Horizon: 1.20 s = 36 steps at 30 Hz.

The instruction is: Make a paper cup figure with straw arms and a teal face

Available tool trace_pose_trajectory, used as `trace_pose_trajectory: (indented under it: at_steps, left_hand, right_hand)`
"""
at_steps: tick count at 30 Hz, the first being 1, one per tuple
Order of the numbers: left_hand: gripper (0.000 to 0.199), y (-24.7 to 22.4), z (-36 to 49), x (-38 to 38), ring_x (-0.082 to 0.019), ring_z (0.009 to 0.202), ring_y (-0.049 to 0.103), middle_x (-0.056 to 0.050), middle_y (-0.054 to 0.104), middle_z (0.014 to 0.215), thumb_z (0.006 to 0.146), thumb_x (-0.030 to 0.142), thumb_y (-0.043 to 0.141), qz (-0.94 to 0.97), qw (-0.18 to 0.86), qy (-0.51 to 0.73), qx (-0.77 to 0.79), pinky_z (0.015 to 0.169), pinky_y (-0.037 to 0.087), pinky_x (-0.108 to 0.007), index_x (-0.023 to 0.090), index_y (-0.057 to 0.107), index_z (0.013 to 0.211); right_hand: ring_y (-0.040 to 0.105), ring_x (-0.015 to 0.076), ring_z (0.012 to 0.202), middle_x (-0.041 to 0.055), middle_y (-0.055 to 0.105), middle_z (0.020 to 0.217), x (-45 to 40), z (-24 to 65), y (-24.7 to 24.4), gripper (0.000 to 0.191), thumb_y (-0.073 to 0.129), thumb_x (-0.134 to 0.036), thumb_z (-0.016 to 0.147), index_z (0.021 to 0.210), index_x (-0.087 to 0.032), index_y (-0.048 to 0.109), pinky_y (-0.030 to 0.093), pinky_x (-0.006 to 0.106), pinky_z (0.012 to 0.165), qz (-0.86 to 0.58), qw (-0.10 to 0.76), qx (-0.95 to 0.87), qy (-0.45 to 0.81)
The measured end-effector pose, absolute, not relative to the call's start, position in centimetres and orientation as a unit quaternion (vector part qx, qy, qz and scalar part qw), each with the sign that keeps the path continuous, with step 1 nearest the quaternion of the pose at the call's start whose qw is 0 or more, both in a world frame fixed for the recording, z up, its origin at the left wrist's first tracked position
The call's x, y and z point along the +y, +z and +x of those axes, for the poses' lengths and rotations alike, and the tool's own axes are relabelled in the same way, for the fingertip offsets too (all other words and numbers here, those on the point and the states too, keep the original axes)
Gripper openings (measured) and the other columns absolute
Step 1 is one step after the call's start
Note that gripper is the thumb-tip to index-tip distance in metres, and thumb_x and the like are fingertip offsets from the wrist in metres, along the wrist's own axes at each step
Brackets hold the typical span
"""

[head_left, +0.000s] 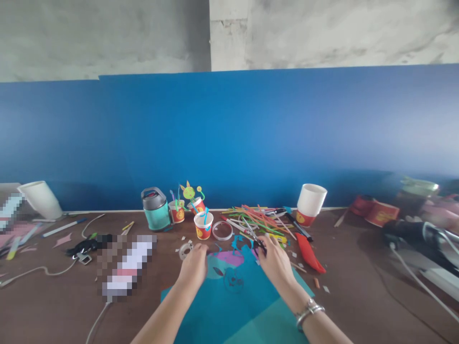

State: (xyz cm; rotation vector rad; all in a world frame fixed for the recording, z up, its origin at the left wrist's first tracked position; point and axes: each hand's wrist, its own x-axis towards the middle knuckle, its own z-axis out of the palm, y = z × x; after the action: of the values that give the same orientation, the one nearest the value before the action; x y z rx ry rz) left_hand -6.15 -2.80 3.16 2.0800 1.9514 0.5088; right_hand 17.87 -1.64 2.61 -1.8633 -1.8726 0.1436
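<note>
My right hand (274, 260) is closed on a pair of scissors (255, 235), whose blades point up and away to the left. My left hand (194, 263) has its fingers curled together at the far left edge of the teal paper (229, 310); what they pinch is hidden. Between the hands, a purple paper piece (229, 258) and a drawn round face (234, 281) show on the teal sheet. Blue paper cutouts (237, 244) lie just beyond. A tape roll (185, 251) sits beside my left fingers.
Several decorated paper cups (203, 229) and a teal flask (156, 212) stand at the back. Coloured sticks (254, 217) are heaped behind the scissors. Stacked white cups (311, 200) and a red pouch (310, 255) are right. A cable (96, 320) runs left; another person's hand (442, 212) is far right.
</note>
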Motion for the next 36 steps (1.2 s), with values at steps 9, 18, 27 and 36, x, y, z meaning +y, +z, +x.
trace_pose_trajectory:
  at_steps: [9,18,27,36]
  left_hand:
    - [0.041,3.4,-6.2,-2.6,-0.024,0.102,0.065,-0.014,0.063,0.115,0.086,-0.003,0.039,0.726,0.1,0.098,0.673,0.084,0.044,-0.03,0.015,0.064,0.113]
    - [0.031,2.7,-6.4,-2.3,-0.025,0.1,0.065,-0.012,0.062,0.115,0.09,0.007,0.043,0.728,0.091,0.094,0.673,0.081,0.045,-0.031,0.016,0.065,0.111]
    - [0.023,3.0,-6.4,-2.6,-0.022,0.094,0.064,-0.011,0.062,0.109,0.088,0.004,0.046,0.716,0.104,0.131,0.678,0.076,0.042,-0.03,0.016,0.062,0.1]
    - [0.018,3.2,-6.2,-3.0,-0.018,0.086,0.067,-0.002,0.074,0.09,0.078,0.009,0.063,0.752,0.233,0.158,0.597,0.072,0.044,-0.023,0.02,0.069,0.091]
  right_hand:
    - [0.066,0.023,0.101,0.011,0.066,0.115,-1.4,18.0,1.7,0.03,0.05,-0.011,0.087,0.115,-0.015,0.06,0.047,0.03,0.085,-0.662,0.243,-0.704,0.08]
    - [0.057,0.031,0.112,0.0128,0.065,0.115,-2.1,17.5,2.7,0.029,0.05,-0.011,0.086,0.109,-0.015,0.066,0.041,0.04,0.09,-0.68,0.179,-0.71,0.026]
    - [0.057,0.0264,0.107,0.0096,0.066,0.109,-4.3,14.8,2.9,0.02,0.057,-0.023,0.088,0.102,-0.02,0.071,0.041,0.039,0.094,-0.516,0.208,-0.818,0.145]
    - [0.05,0.0296,0.113,0.0114,0.059,0.118,-5.0,13.7,2.5,0.034,0.058,-0.019,0.083,0.117,-0.022,0.064,0.039,0.046,0.097,-0.509,0.167,-0.824,0.186]
